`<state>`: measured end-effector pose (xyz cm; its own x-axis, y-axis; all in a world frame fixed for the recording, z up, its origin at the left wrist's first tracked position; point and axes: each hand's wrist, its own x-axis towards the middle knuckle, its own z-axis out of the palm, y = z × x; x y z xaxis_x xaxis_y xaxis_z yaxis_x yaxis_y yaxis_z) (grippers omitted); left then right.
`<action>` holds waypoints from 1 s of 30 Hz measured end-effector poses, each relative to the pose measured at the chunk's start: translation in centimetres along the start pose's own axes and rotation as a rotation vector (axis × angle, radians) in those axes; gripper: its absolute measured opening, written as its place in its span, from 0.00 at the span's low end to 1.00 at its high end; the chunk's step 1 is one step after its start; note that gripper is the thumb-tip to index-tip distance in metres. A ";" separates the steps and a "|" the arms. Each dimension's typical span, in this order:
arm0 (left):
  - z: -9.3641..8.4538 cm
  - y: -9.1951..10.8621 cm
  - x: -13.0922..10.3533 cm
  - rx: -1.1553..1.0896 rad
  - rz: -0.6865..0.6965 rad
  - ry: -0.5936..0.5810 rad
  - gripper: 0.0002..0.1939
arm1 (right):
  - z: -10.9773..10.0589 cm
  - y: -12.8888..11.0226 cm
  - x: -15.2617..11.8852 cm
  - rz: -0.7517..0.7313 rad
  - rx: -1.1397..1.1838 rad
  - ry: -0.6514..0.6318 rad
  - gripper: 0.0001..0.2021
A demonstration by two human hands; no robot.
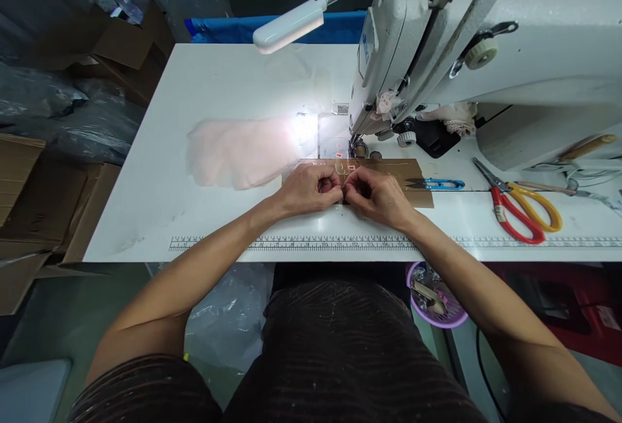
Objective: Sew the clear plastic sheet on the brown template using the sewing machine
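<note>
At the far left an open cardboard box [43, 216] is standing beside the white worktop [160, 105], where a pale pink cloth [238, 151] is lying flat. Above and right of it, a lit lamp [289, 26] is leaning in on a flexible neck, while a printed ruler [291, 243] is running along the near edge. The left hand [308, 188] is resting over a brown strip [420, 196], which is lying just in front of the presser foot [352, 146]. The right hand [381, 197] is facing it over the same strip, fingertips nearly meeting; the fingers of both are forming closed pinches, though I cannot tell what, if anything, is between them. Blue thread snips [442, 184] are overlapping the strip's right end. Below, a purple basket [440, 322] is holding small items. The sewing machine [558, 34] is towering behind, and red-and-yellow-handled scissors [503, 187] are lying farther right.
</note>
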<state>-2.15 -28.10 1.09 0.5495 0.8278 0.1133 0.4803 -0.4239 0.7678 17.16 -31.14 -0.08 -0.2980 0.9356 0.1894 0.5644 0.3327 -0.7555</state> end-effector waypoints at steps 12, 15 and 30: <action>-1.0 -1.3 0.3 0.133 0.337 -0.127 0.07 | -0.3 -0.1 -0.3 0.016 0.259 0.028 0.06; -1.0 -1.7 0.4 0.049 0.321 -0.131 0.09 | 0.3 -0.5 -0.4 -0.047 0.453 -0.076 0.06; -1.5 -1.8 0.5 -0.237 0.076 -0.207 0.06 | -6.8 1.6 -1.4 -0.029 -0.155 -0.029 0.09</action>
<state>-3.80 -26.35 0.74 0.7170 0.6942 0.0635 0.2739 -0.3642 0.8901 23.74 -31.07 2.73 -0.3368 0.9223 0.1897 0.6668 0.3759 -0.6435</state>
